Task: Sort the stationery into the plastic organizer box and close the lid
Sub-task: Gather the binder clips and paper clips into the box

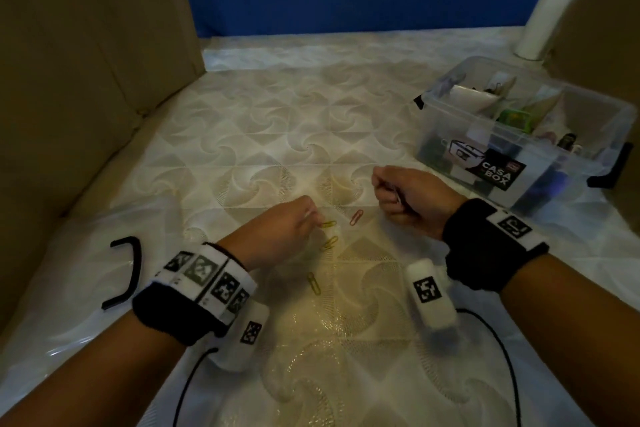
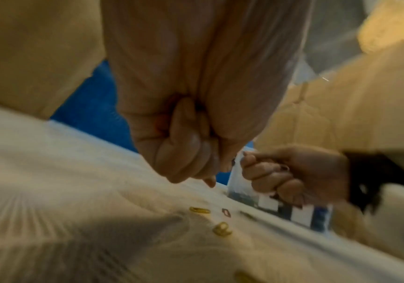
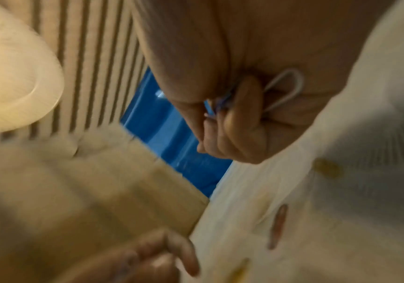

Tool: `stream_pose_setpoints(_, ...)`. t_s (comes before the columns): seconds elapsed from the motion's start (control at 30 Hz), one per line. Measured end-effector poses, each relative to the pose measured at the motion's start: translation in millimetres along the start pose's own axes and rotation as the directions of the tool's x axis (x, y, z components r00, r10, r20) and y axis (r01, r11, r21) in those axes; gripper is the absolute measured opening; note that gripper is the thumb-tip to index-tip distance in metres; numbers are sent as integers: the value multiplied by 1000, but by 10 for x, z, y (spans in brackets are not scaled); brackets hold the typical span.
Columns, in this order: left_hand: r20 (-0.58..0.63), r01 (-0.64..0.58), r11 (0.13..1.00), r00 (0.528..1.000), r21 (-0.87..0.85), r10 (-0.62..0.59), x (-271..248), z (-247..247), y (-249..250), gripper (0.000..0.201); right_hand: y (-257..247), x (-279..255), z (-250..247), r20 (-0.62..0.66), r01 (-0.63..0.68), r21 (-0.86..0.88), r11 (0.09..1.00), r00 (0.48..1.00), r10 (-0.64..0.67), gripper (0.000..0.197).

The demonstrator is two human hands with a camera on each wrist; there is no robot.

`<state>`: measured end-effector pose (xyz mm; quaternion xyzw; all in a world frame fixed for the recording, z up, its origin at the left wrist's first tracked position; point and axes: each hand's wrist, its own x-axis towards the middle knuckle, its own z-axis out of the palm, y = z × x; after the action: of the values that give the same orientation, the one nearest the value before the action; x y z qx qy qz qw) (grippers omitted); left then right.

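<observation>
Four loose wire paper clips are seen on the plastic-wrapped quilted mattress (image 1: 242, 135), near its middle. The left hand (image 1: 277, 229) is lowered with fingertips drawn together at the nearest yellow paper clip (image 1: 328, 224), whose long axis runs roughly crosswise; whether it is already pinched cannot be told. A red paper clip (image 1: 356, 217) lies just beyond, nearer the right hand (image 1: 412, 199), which is curled round white and blue clips already gathered. The clear plastic organizer box (image 1: 519, 163), lid off, is set toward the far right corner, with assorted stationery in its compartments.
</observation>
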<state>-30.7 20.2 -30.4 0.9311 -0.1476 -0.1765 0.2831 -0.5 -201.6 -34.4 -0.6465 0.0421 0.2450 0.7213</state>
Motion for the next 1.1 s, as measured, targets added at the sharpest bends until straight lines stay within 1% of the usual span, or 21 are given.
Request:
stream_pose_setpoints(0.03, 27, -32, 994, 999, 104, 30, -4, 19, 9, 21, -34, 4, 21, -19, 37, -261, 965, 999, -44, 20)
stream_pose_setpoints(0.07, 66, -48, 983, 997, 177, 37, 2, 46, 13, 19, -53, 17, 41, -15, 76, -556, 828, 995, -101, 15)
stream_pose_setpoints(0.13, 125, -45, 956, 992, 289, 9, 37, 118, 14, 21, -73, 53, 109, 93, 128, -903, 410, 990, -106, 9)
stream_pose_setpoints(0.2, 159, -53, 928, 987, 368, -7, 88, 200, 31, 30, -25, 107, 163, 126, 127, -980, 153, 992, -18, 13)
stream_pose_setpoints(0.27, 177, -64, 912, 984, 405, -10, 138, 251, 51, 37, 41, 174, 188, 142, 142, -990, -4, 990, -21, 12)
stream_pose_setpoints(0.3, 184, -62, 908, 983, 415, -17, 154, 261, 63, 39, 28, 191, 203, 142, 142, -989, -37, 990, 15, 12)
stream_pose_setpoints(0.4, 201, -73, 882, 979, 466, -25, 198, 269, 101, 37, -49, 214, 257, 110, 110, -994, 3, 985, 136, 4)
stream_pose_setpoints(0.5, 220, -91, 882, 975, 463, -15, 186, 243, 137, 29, -44, 234, 245, 85, 93, -994, -55, 987, 136, 5)
stream_pose_setpoints(0.53, 217, -106, 899, 976, 425, 13, 177, 225, 133, 23, -32, 216, 226, 98, 102, -995, -21, 985, 139, 11)
stream_pose_setpoints(0.57, 204, -115, 931, 978, 346, 45, 159, 196, 132, 17, -20, 198, 195, 129, 113, -986, 119, 982, 138, 17)
stream_pose_setpoints(0.6, 180, -107, 972, 981, 209, 69, 151, 156, 111, 15, -28, 146, 157, 166, 109, -919, 378, 979, 121, 22)
stream_pose_setpoints(0.63, 161, -64, 998, 985, -9, 65, 133, 101, 96, 20, -26, 90, 106, 181, 58, -725, 686, 978, 108, 27)
stream_pose_setpoints(0.67, 153, 11, 958, 988, -288, 34, 99, 48, 82, 26, -1, 22, 50, 210, 10, -417, 909, 974, 85, 28)
stream_pose_setpoints(0.7, 172, 90, 833, 985, -546, 7, 64, -14, 79, 29, 10, -62, 1, 260, -10, -88, 996, 965, 33, 26)
stream_pose_setpoints(0.77, 153, 117, 583, 988, -804, 13, -2, -127, 65, 28, 56, -220, -63, 300, -1, 380, 925, 946, -122, 19)
stream_pose_setpoints(0.83, 93, 69, 545, 996, -836, 16, -47, -174, 40, 30, 94, -284, -112, 214, 30, 535, 844, 962, -169, 20)
stream_pose_setpoints(0.9, 59, 33, 610, 998, -792, 22, -81, -184, 32, 35, 107, -288, -157, 91, 35, 507, 861, 991, -94, 26)
stream_pose_setpoints(0.97, 50, -10, 753, 997, -658, 57, -118, -174, -3, 38, 96, -267, -199, -67, 6, 330, 944, 998, 18, 26)
stream_pose_setpoints(1.03, 41, -86, 926, 993, -367, 108, -183, -160, -61, 35, 83, -234, -223, -263, -72, -162, 984, 964, 27, 18)
stream_pose_setpoints(1.07, 55, -135, 973, 988, -188, 147, -216, -155, -83, 28, 85, -197, -238, -338, -148, -453, 879, 941, -15, 17)
stream_pose_setpoints(1.1, 94, -174, 984, 980, -34, 176, -249, -141, -85, 20, 90, -146, -241, -359, -203, -669, 715, 931, -71, 18)
